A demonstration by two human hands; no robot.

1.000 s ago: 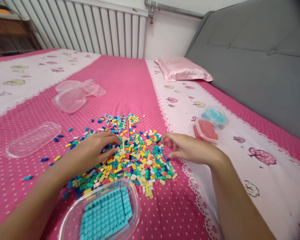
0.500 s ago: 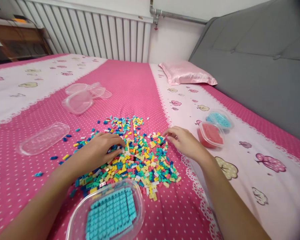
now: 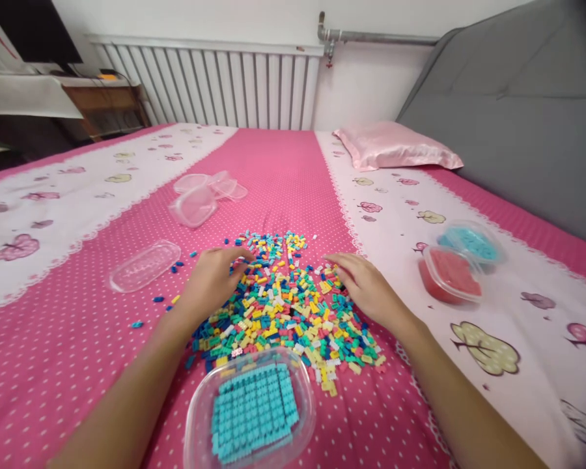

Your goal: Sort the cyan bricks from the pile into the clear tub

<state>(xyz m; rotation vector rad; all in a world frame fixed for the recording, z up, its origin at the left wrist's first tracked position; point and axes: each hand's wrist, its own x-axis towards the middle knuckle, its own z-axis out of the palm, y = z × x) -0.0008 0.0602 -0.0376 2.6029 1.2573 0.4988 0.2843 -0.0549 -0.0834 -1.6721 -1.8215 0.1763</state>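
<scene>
A loose pile of small toy building bricks (image 3: 273, 309) in yellow, green, blue, white and pink is spread over the bed. My left hand (image 3: 215, 277) is over the pile's left edge, fingers curved and apart from the thumb, with no brick visible in it. On the right edge, my right hand (image 3: 366, 283) hovers low with its fingers stretched out, also showing nothing held. Closest to me stands a clear plastic container (image 3: 308, 423) with turquoise bricks (image 3: 254, 410) set in tight rows. The undersides of both hands are hidden.
Clear lids (image 3: 195, 205) lie at the far left, with another clear lid (image 3: 144, 266) nearer. On the right are a tub of red bricks (image 3: 449, 277) and a tub of turquoise bricks (image 3: 473, 244). A pink pillow (image 3: 395, 146) rests by the grey headboard (image 3: 517, 117).
The view has turned left, so everything appears further right. Relative to the pile, my left hand has drawn back to the left and away from me; my right hand has come in over its right edge.
</scene>
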